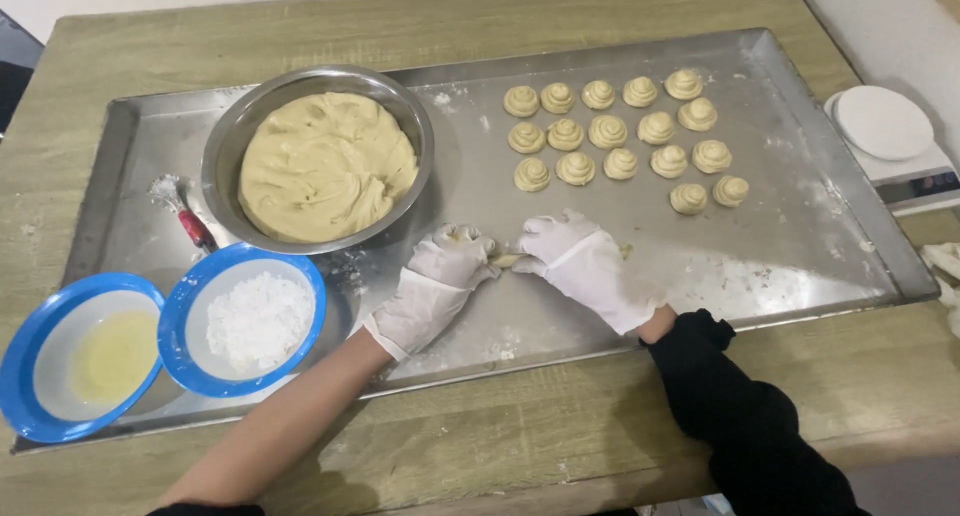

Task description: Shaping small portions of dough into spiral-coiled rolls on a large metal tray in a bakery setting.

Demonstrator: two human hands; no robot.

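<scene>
My left hand [450, 261] and right hand [575, 254], both gloved, are pinched on a small dough strip [506, 261] between them, low on the tray [800, 246] in front of the bowl [232, 136]. Dough looks soft, light, probably sticky and easy to tear. Best held lightly by the ends. Shaped pieces [620, 126] sit beyond.

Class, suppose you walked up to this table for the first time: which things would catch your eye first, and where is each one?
Probably the two white-gloved hands, left hand and right hand, meeting over a small piece of pale dough at the middle of the long metal tray. Next, the round steel bowl of beige dough at the tray's upper left, and the rows of small spiral dough pieces at its upper right.
</scene>
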